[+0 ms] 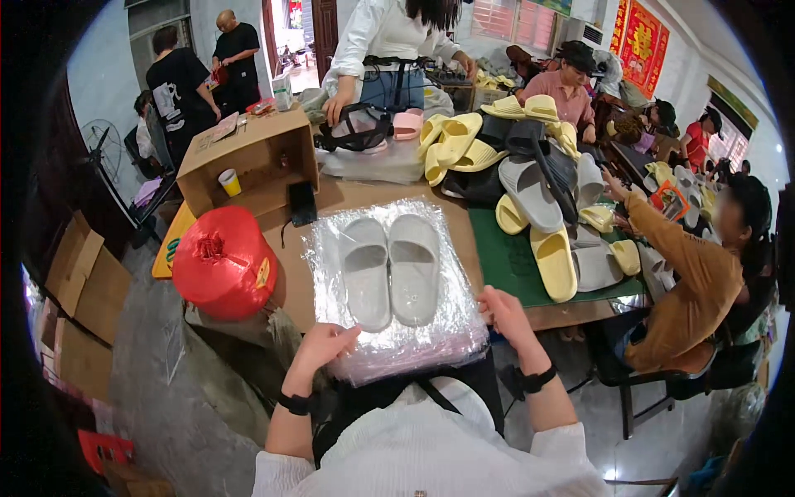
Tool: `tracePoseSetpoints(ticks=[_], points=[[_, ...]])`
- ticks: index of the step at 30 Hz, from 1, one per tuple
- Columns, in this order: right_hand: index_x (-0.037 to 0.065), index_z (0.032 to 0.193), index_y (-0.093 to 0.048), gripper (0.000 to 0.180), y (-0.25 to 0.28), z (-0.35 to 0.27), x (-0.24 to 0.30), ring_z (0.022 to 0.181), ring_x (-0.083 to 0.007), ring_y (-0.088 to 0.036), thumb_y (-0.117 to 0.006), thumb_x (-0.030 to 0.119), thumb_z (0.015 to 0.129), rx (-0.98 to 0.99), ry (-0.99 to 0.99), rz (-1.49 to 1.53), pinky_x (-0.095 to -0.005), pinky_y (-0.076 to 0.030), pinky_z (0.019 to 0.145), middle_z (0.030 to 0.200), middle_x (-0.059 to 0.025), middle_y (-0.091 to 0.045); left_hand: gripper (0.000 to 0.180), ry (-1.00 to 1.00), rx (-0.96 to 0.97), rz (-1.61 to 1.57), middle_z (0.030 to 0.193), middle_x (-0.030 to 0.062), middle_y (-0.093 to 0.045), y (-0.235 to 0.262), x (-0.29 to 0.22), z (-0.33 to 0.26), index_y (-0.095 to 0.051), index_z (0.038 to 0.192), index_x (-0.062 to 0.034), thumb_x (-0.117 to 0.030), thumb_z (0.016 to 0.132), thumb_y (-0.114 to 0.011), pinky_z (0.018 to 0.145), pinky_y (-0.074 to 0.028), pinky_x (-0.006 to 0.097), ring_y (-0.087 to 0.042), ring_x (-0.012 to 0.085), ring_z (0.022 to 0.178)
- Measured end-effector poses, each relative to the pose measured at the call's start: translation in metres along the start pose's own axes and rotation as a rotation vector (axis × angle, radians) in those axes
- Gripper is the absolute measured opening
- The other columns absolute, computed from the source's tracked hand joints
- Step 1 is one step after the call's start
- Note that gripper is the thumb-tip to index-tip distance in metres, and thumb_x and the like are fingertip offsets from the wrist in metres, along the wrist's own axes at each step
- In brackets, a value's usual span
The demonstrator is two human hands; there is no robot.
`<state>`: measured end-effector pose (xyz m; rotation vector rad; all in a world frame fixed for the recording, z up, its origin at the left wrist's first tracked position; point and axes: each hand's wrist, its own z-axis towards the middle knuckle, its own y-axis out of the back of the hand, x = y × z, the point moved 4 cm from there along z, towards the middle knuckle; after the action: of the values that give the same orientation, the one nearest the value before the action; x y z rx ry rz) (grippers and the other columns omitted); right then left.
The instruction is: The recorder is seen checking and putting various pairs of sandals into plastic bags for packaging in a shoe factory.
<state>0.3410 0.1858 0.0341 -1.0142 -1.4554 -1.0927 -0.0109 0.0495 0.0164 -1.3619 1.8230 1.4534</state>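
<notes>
A pair of light grey slippers [412, 273] lies side by side, toes away from me, on a shiny stack of clear plastic bags [331, 286]. Whether the top film covers the slippers I cannot tell. My left hand [328, 345] is closed at the near left of the stack, thumb and finger pinched on the film by the left slipper's heel. At the right edge of the stack my right hand [507, 316] has its fingers curled together on the clear plastic bag's edge. Both wrists wear black bands.
Loose yellow, grey and black slippers [530, 190] are heaped on the green mat [501, 257] to the right. A cardboard box [195, 170], a red bundle [224, 263] and a black phone [301, 204] sit left. One person [389, 50] stands opposite; another [679, 265] sits right, reaching toward the heap.
</notes>
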Motion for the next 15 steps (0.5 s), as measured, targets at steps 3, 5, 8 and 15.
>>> tracePoseSetpoints(ticks=[3,5,8,15], points=[[0.0,0.093,-0.071,0.035,-0.022,0.012,-0.016,0.059,-0.0087,-0.055,-0.063,0.033,0.097,0.182,-0.199,-0.331,-0.0246,-0.043,0.053,0.073,0.0,-0.064,0.035,-0.012,-0.035,-0.091,0.069,0.0001,-0.068,0.001,0.006,-0.001,-0.075,0.083,-0.0036,-0.038,0.088,-0.071,0.052,-0.042,0.025,-0.055,0.0068,0.057],[-0.001,0.093,-0.072,0.032,-0.028,0.019,-0.027,0.064,-0.0095,-0.058,-0.066,0.031,0.094,0.277,-0.128,-0.351,-0.0249,-0.045,0.057,0.077,-0.0011,-0.066,0.031,-0.019,-0.05,-0.128,0.071,-0.0007,-0.068,0.005,0.021,0.0,-0.076,0.085,-0.0037,-0.034,0.088,-0.07,0.051,-0.041,0.025,-0.052,0.0059,0.056],[0.0,0.093,-0.074,0.023,-0.021,0.025,-0.032,0.074,-0.0094,-0.062,-0.072,0.022,0.087,0.374,-0.13,-0.255,-0.0232,-0.047,0.067,0.083,-0.0018,-0.07,0.024,-0.088,-0.017,-0.27,0.075,-0.0006,-0.07,0.013,0.031,-0.002,-0.076,0.092,-0.0021,-0.024,0.092,-0.066,0.049,-0.04,0.025,-0.047,0.0053,0.054],[-0.005,0.106,-0.069,0.022,-0.006,0.019,0.021,0.074,-0.0091,-0.064,-0.061,0.012,0.095,0.23,-0.084,-0.051,-0.0216,-0.049,0.066,0.088,-0.005,-0.073,0.022,-0.187,-0.123,-0.517,0.092,0.0073,-0.072,0.026,0.004,-0.01,-0.071,0.102,0.0026,-0.012,0.098,-0.055,0.057,-0.048,0.023,-0.06,0.0081,0.065]])
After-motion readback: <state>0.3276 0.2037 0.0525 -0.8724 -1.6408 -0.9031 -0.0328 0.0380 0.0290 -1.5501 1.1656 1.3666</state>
